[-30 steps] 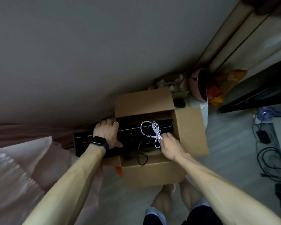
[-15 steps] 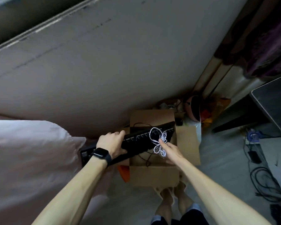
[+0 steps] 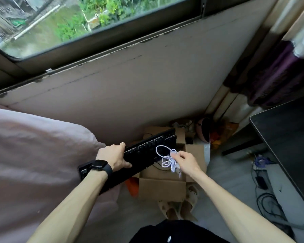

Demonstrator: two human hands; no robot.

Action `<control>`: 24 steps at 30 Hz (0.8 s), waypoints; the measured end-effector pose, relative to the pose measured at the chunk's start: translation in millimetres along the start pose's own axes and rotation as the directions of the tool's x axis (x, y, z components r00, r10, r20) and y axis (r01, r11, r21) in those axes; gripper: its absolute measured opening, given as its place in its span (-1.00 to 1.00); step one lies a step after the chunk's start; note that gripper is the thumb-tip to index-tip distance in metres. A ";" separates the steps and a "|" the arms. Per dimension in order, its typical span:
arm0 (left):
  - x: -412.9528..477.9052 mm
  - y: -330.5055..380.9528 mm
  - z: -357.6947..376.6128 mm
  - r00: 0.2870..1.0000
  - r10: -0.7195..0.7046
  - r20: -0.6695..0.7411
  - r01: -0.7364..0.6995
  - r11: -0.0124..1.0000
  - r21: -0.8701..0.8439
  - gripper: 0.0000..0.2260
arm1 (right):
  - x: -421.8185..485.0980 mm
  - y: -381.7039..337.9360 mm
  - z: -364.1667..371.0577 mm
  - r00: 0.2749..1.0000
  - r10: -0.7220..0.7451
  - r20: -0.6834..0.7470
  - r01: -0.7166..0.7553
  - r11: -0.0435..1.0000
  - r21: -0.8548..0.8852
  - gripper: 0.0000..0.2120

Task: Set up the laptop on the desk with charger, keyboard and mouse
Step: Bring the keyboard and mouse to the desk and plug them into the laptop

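- Left hand point(image 3: 115, 157) grips the keyboard point(image 3: 142, 153) left of its middle, fingers curled over the far edge and thumb on the near side.
- The keyboard is held tilted. Its far right end is above the open cardboard box point(image 3: 161, 188), and its near left end is by the bed point(image 3: 33, 146).
- Right hand point(image 3: 186, 161): fingers pinch a coiled white cable point(image 3: 168, 159), held in front of the keyboard's right half.
- Step in hand, as I judge it: lift the keyboard clear of the box and carry it to the tabletop point(image 3: 288, 141) on the right.
- To do it well: level the keyboard, since the off-centre grip may let it tip. Keep the coil off the keys.
- Compared with a second ago: the keyboard lay roughly level across the box mouth and its right end is now raised. The right hand has lifted with the coil.
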State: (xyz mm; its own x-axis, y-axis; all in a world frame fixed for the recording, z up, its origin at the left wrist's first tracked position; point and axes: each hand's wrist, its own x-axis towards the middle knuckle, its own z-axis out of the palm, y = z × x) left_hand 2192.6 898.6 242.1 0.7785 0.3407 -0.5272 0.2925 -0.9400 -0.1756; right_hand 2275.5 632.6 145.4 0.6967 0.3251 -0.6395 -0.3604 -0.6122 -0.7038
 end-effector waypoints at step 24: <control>-77.3 55.6 -199.4 0.760 0.220 -0.611 -0.402 0.898 -0.177 -0.47 | -219.9 -64.5 -167.5 0.580 0.041 -0.814 0.465 0.803 0.373 -0.59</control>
State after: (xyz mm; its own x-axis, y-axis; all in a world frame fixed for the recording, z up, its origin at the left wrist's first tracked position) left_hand 2259.4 823.5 438.9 0.9956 0.0632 0.0688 0.0482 -0.9784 0.2012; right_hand 2249.5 479.9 383.2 0.8939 -0.4231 -0.1482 -0.1961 -0.0717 -0.9780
